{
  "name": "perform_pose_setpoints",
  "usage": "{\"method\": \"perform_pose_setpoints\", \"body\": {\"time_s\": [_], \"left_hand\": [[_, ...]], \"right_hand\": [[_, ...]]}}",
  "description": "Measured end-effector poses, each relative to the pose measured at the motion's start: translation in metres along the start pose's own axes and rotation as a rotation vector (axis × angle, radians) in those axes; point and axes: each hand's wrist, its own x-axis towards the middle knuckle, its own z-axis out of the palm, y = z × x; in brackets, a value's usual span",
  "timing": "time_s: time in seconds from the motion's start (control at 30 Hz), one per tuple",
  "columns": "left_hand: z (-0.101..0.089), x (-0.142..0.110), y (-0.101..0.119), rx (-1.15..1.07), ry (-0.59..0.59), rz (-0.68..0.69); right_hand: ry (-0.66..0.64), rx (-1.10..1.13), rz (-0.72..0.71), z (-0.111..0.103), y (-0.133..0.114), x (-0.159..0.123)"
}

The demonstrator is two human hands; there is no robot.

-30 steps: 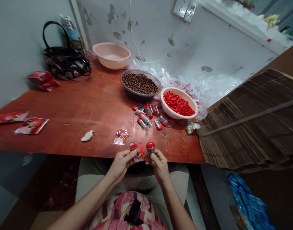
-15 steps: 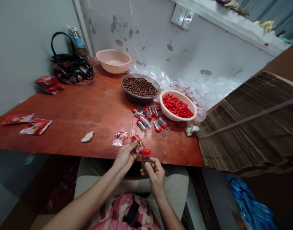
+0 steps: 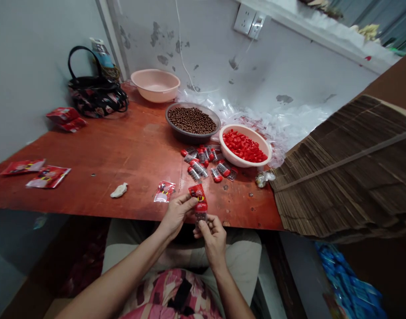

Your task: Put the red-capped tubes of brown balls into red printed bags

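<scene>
My left hand (image 3: pixel 176 215) pinches a small red printed packet (image 3: pixel 197 195) just above the near table edge. My right hand (image 3: pixel 212 235) grips a clear tube with a red cap (image 3: pixel 200 213), filled with dark beads, right under the packet so the cap touches it. Another printed packet (image 3: pixel 164 191) lies flat on the table to the left of my hands. A pile of filled red-capped tubes (image 3: pixel 204 161) sits further back.
A dark bowl of brown beads (image 3: pixel 192 120), a pale bowl of red caps (image 3: pixel 245 145) and an empty pink basin (image 3: pixel 155 83) stand on the red-brown table (image 3: pixel 123 146). A handbag (image 3: pixel 95 95) and red packets (image 3: pixel 48 175) lie left. Stacked cardboard (image 3: pixel 349 168) fills the right.
My left hand has brought the red packet to the right, over the tube's cap. My right hand has kept the tube upright near the table edge.
</scene>
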Motion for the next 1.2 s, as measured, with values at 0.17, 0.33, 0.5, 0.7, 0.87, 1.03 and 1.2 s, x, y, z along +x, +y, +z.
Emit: {"method": "perform_pose_setpoints", "body": {"time_s": [0.17,0.33,0.5,0.7,0.87,1.03,1.2], "left_hand": [[-0.003,0.001,-0.005,0.096,-0.021,-0.041],[-0.008,0.003,-0.006,0.189,-0.076,-0.088],[-0.009,0.006,-0.004,0.206,-0.137,-0.138],[-0.004,0.004,-0.008,0.236,-0.064,-0.089],[-0.003,0.005,-0.008,0.289,-0.026,-0.085],[-0.003,0.004,-0.020,0.283,0.080,0.006],[0.001,-0.002,-0.026,0.208,0.146,0.033]], "right_hand": [[0.018,-0.031,-0.018,0.001,0.000,0.001],[-0.047,0.103,0.041,0.000,0.001,0.006],[-0.050,0.164,0.065,-0.001,0.002,0.010],[0.016,0.124,0.021,0.002,0.002,0.013],[-0.032,0.217,0.089,0.003,0.005,0.016],[0.038,0.072,0.024,0.004,0.003,0.014],[0.021,0.041,0.016,0.006,0.010,0.012]]}}
